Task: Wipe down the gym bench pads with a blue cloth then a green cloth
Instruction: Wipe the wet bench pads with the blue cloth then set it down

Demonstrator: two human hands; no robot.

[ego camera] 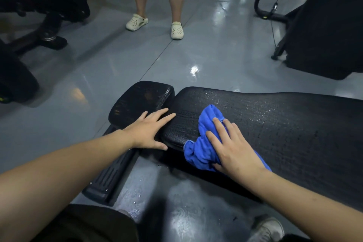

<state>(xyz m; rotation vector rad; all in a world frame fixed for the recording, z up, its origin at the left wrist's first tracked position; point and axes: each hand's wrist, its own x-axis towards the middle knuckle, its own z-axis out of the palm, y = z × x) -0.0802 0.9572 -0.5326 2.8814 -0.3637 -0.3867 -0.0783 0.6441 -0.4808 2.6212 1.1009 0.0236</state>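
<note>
Nearest the camera: the person's dark-clad lap [84, 224] at the bottom edge and a pale shoe [268, 229] on the floor, both forearms reaching forward above them.
Right hand: the right hand [233, 147] lies flat on the blue cloth [204, 143], fingers straight and spread, pressing it onto the pad.
Blue cloth: bunched, on the near left part of the long bench pad [284, 129], one fold draped over the pad's near edge.
Left hand: the left hand [150, 131] is released, fingers straight; its fingertips touch the end of the long pad, over the gap beside the short seat pad [141, 100].
Pad surface: black, textured, speckled with wet glints.
Bench base: a black foot [110, 173] runs under the left forearm.
Floor: glossy grey floor [98, 68], with droplets near the foot.
Beyond: a bystander's bare legs in cream clogs [157, 25]; dark gym machines [39, 6] at either side.
</note>
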